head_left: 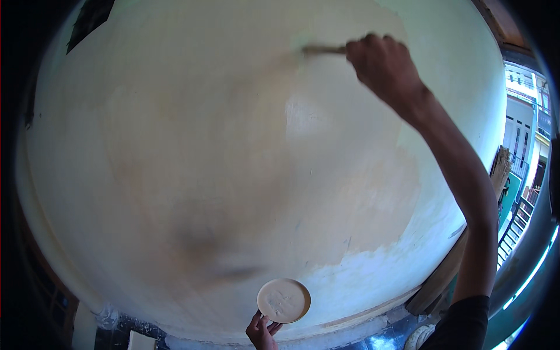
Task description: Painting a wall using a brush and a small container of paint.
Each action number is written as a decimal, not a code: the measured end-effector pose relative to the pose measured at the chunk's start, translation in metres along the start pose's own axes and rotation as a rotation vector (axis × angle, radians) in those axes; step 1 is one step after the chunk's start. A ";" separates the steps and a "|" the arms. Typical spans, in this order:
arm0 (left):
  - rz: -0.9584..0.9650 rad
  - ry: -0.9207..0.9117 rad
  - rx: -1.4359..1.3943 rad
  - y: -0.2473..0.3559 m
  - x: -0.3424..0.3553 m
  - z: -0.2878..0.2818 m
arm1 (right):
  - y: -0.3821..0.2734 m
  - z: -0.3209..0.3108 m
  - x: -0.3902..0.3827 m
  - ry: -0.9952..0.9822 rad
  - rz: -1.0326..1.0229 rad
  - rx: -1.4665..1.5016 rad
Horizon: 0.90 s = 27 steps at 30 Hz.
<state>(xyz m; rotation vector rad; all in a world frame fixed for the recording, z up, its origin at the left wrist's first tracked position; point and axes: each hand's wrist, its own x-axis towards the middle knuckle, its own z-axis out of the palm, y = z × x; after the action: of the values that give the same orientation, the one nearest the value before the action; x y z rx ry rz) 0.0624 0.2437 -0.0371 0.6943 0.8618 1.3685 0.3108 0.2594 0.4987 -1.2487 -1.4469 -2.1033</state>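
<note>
My right hand [382, 73] is raised at upper right, closed on the handle of a paintbrush [326, 50], whose blurred head is at the wall [221, 134]. The wall has a patchy cream coat over paler and light green areas. At the bottom centre my left hand [262, 331] holds a round shallow dish [283, 300] of cream paint from below, fingers round its lower edge.
Wooden boards [431, 280] lean at the wall's lower right. A doorway or opening at far right shows railings [516, 227] and a building [519, 128]. Dark floor tiles [391, 336] and a pale block [141, 341] lie along the wall's foot. A dark opening [90, 20] is at top left.
</note>
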 end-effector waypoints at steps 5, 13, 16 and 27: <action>0.033 -0.040 0.000 0.007 -0.006 0.011 | -0.001 0.049 0.035 0.042 -0.024 -0.121; -0.020 0.028 -0.032 0.015 -0.010 0.024 | -0.019 -0.020 0.031 -0.547 -0.056 0.360; 0.102 0.075 -0.015 0.012 -0.013 -0.003 | -0.013 0.014 0.119 -0.411 -0.153 0.188; 0.089 0.023 -0.055 0.008 -0.011 -0.007 | -0.071 -0.013 0.035 -0.578 -0.477 -0.256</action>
<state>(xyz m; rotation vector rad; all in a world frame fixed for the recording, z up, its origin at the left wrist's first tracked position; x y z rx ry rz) 0.0524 0.2327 -0.0325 0.6826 0.8171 1.4766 0.2381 0.2877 0.4820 -1.8812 -1.9101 -2.4059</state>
